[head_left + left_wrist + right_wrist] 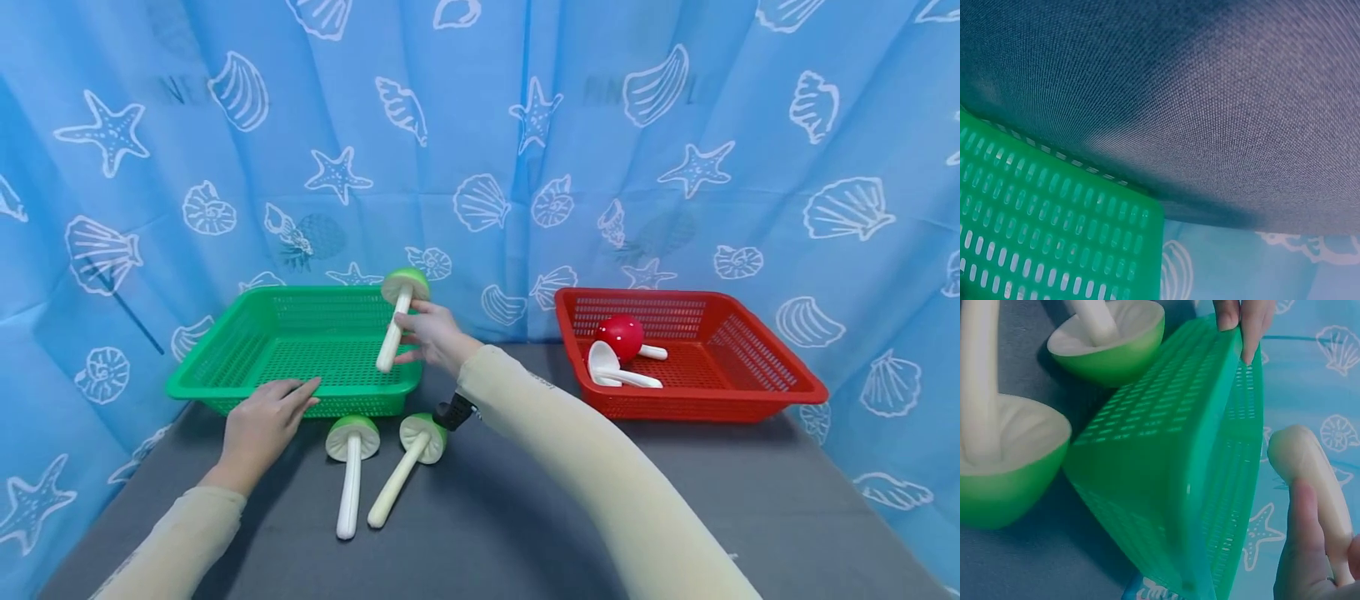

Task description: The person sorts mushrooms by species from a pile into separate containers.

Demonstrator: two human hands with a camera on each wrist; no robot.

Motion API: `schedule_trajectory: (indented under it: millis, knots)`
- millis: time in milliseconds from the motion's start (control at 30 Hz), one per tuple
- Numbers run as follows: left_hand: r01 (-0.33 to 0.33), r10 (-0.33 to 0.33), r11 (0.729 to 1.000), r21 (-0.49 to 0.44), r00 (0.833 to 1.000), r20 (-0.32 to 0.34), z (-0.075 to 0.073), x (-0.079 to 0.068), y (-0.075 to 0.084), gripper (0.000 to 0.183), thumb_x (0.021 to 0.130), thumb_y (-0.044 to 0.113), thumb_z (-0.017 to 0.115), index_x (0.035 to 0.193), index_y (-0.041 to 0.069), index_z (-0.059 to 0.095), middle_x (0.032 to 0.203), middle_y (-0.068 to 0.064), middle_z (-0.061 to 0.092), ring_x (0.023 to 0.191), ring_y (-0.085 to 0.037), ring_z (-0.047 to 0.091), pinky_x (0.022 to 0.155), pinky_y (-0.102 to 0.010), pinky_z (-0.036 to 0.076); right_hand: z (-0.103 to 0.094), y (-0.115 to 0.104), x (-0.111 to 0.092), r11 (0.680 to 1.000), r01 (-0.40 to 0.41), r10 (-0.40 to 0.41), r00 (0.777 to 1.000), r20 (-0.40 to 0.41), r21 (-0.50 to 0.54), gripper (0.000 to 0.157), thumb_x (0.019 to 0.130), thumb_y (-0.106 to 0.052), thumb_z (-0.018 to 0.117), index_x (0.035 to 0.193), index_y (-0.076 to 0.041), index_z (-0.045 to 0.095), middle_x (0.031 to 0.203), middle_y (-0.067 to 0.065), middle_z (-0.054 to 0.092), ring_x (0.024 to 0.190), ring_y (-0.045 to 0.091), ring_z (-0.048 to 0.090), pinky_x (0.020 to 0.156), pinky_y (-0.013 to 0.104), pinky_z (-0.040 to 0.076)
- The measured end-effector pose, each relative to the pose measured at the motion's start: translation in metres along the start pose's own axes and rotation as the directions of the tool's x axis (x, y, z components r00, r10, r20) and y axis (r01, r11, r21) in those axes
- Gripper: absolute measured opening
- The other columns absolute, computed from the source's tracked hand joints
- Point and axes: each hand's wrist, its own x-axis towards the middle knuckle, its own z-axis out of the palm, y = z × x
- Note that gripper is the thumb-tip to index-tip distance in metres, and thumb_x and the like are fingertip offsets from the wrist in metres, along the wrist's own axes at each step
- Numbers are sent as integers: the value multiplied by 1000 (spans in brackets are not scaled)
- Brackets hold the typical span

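Observation:
My right hand (438, 333) pinches the white stem of a green-capped toy mushroom (405, 304), cap up, above the right end of the green basket (225, 387). In the right wrist view its thumb lies along the pale stem (1310, 469). My left hand (262, 421) holds the basket's near rim, with fingers on both sides of it in the right wrist view. Two more green-capped mushrooms, a left one (352, 437) and a right one (423, 439), lie in front of the basket, stems toward me. The left wrist view shows the basket wall (1054, 212) but no fingers.
To the right stands a red basket (697, 404) holding a red-capped mushroom (621, 336) with white dots and another with its white underside (602, 360) showing. A grey cloth (525, 492) covers the table. A blue shell-patterned curtain (480, 125) hangs behind.

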Motion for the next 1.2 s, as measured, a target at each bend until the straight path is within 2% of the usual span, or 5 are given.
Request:
schedule_trajectory:
  millis: [133, 333, 833, 1067, 1200]
  knots:
    - [5, -5, 1000, 9, 1000, 1, 1, 1, 1, 72, 105, 55, 21, 112, 11, 78, 90, -14, 73, 78, -32, 71, 50, -44, 55, 6, 0, 5, 1000, 19, -19, 1000, -16, -22, 56, 103, -9, 57, 156, -15, 39, 143, 21, 53, 124, 41, 58, 84, 53, 59]
    - [20, -20, 1000, 14, 1000, 13, -1, 2, 3, 72, 104, 55, 21, 112, 11, 78, 90, -14, 73, 79, -33, 71, 51, -45, 56, 16, 3, 12, 999, 20, -20, 1000, -2, -33, 56, 104, -6, 55, 156, -14, 39, 147, 22, 49, 126, 44, 56, 87, 55, 58]
    - [38, -39, 999, 15, 999, 25, -4, 0, 5, 74, 104, 55, 20, 112, 11, 78, 91, -14, 73, 81, -34, 71, 51, -45, 56, 23, 18, 26, 996, -39, 39, 999, -2, -74, 56, 104, -1, 51, 157, -13, 36, 151, 24, 44, 131, 46, 51, 90, 54, 57]
    - [48, -48, 999, 15, 998, 34, -4, 0, 5, 74, 103, 56, 20, 112, 11, 78, 92, -14, 73, 82, -33, 71, 54, -46, 57, 22, 20, 27, 994, -69, 69, 998, -8, -85, 50, 102, 5, 50, 150, -5, 45, 149, 25, 44, 128, 45, 54, 87, 50, 59]
    - [45, -46, 999, 11, 999, 27, -4, 0, 4, 74, 104, 56, 20, 112, 11, 78, 92, -13, 73, 81, -33, 71, 53, -46, 57, 21, 20, 26, 991, -67, 70, 997, 17, -118, 47, 102, 8, 46, 148, -1, 46, 153, 24, 41, 133, 44, 50, 94, 52, 56]
